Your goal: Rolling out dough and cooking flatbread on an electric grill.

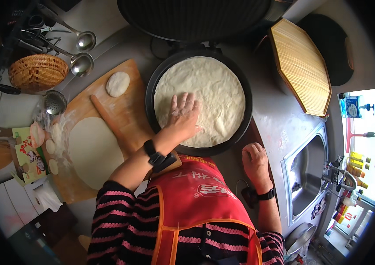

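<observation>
A large round sheet of pale dough (220, 95) fills the black round pan (150, 99) of an electric griddle. My left hand (183, 115) lies on the left part of this dough, fingers stretched out and palm down. My right hand (255, 161) hovers at the pan's lower right, apart from it, with the fingers curled in and nothing visible in them. Left of the pan, a wooden board (132, 77) bears a thick dough disc (118, 84), a wooden rolling pin (106, 115) and a thin rolled dough sheet (94, 152). My left forearm passes over the board's right edge.
The griddle's ribbed lid (192, 20) stands raised behind the pan. A slatted hexagonal wooden lid (300, 64) is at the back right, a steel sink (306, 176) at the right. Ladles (82, 65), a woven basket (38, 73) and a green box (29, 154) lie leftward.
</observation>
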